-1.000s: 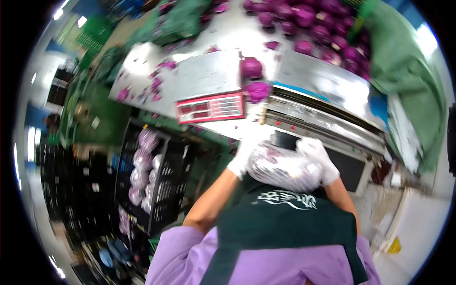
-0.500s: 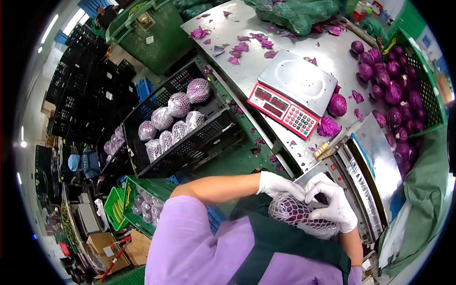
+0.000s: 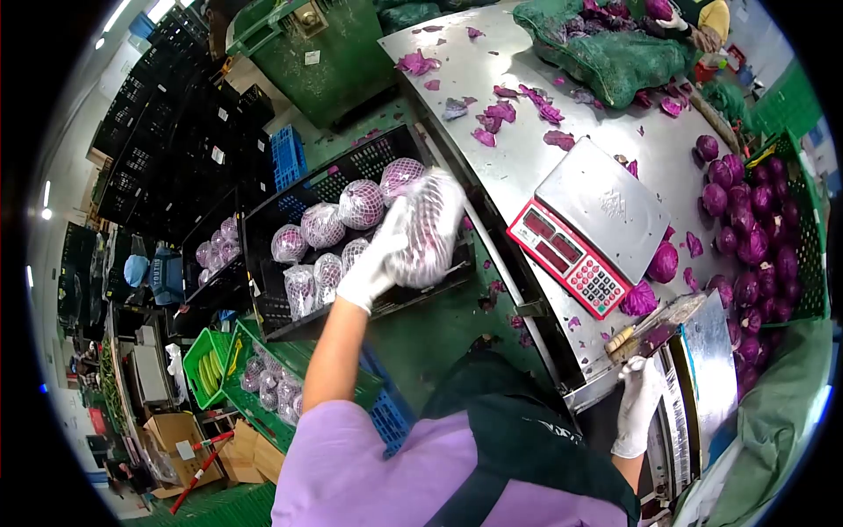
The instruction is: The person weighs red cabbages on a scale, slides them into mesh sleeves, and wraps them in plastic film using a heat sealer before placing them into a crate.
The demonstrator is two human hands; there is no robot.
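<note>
My left hand [image 3: 379,263], in a white glove, grips a net-wrapped purple cabbage [image 3: 428,230] above the right side of a black crate [image 3: 290,327]. Several wrapped cabbages [image 3: 361,205] lie in that crate. At the lower right, my right hand [image 3: 641,395], also gloved, is beside the wrapping machine [image 3: 674,430], its fingers curled. Whether anything is between those fingers is too small to tell. Up and to the left of that hand lies a wooden-handled knife [image 3: 620,339].
A red and silver scale [image 3: 571,259] stands on the metal table [image 3: 465,75] among purple leaves. Loose cabbages [image 3: 752,246] fill the right side by a green crate [image 3: 812,228]. A co-worker's arm [image 3: 713,22] shows at top right. A green bin [image 3: 320,70] stands at the back.
My left hand has carried the wrapped cabbage from in front of my body up and left over the black crate. My right hand has let go of it and moved slightly right. The view has shifted.
</note>
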